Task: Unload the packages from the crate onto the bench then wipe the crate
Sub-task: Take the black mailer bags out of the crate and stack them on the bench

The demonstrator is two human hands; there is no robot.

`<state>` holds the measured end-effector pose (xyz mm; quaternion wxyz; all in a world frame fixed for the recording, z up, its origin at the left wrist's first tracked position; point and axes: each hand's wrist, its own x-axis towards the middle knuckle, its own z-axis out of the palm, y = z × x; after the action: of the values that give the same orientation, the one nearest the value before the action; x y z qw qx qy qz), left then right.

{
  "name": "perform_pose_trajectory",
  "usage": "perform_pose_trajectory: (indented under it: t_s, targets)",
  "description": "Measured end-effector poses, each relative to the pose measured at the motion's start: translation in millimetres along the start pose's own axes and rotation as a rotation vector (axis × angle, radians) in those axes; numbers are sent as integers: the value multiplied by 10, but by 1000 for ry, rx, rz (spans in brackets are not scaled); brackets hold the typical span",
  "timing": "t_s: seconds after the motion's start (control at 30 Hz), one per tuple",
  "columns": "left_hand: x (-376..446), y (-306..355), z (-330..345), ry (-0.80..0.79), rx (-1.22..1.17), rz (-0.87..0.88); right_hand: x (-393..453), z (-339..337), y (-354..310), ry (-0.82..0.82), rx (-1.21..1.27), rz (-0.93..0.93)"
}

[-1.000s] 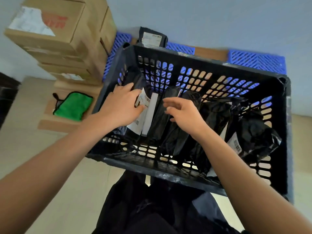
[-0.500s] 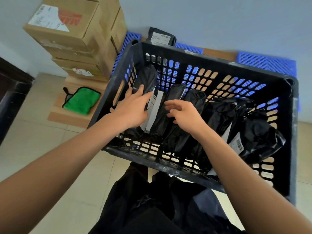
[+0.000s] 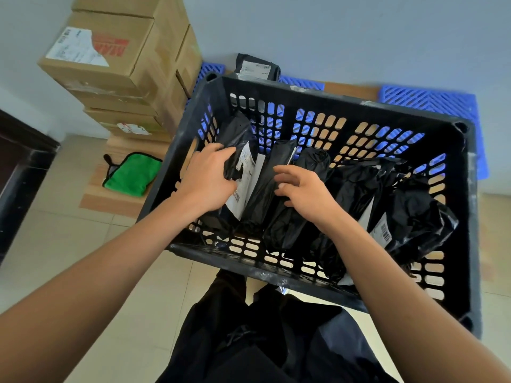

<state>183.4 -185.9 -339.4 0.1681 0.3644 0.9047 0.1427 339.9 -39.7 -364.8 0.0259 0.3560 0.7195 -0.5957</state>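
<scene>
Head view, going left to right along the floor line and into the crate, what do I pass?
Green cloth → left hand gripping the labelled black package → right hand → crumpled black package with a barcode → crate's right wall.

The black perforated plastic crate point(image 3: 312, 275) looks matt and scuffed, with pale dusty marks along its rim. The black plastic-film packages point(image 3: 412, 214) inside are crinkled and faintly glossy, several bearing smooth white paper labels point(image 3: 243, 186) printed with barcodes. The green cloth point(image 3: 130, 174) looks soft and fuzzy, edged in black trim. The stacked brown cardboard boxes point(image 3: 116, 51) are matt, with a torn white paper label. The blue plastic lattice panels point(image 3: 431, 102) have a slight sheen. The beige floor tiles point(image 3: 83, 244) look smooth.
</scene>
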Motion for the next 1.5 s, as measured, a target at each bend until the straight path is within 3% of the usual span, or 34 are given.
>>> perform_pose_trajectory:
  t_s: [0.3, 0.53, 0.77, 0.93, 1.5]
  targets:
    - [-247, 72, -246, 146, -256, 8, -44, 76, -46, -16, -17, -52]
    - [-433, 180, -547, 226, -469, 39, -164, 186, -201, -152, 72, -153]
    - [-494, 297, -654, 263, -489, 114, -360, 44, -418, -26, 66, -365]
    - [-467, 469, -659, 226, -476, 270, -507, -62, -498, 64, 99, -452]
    - [-133, 708, -905, 208, -464, 443, -562, -376, -824, 273, -252, -533]
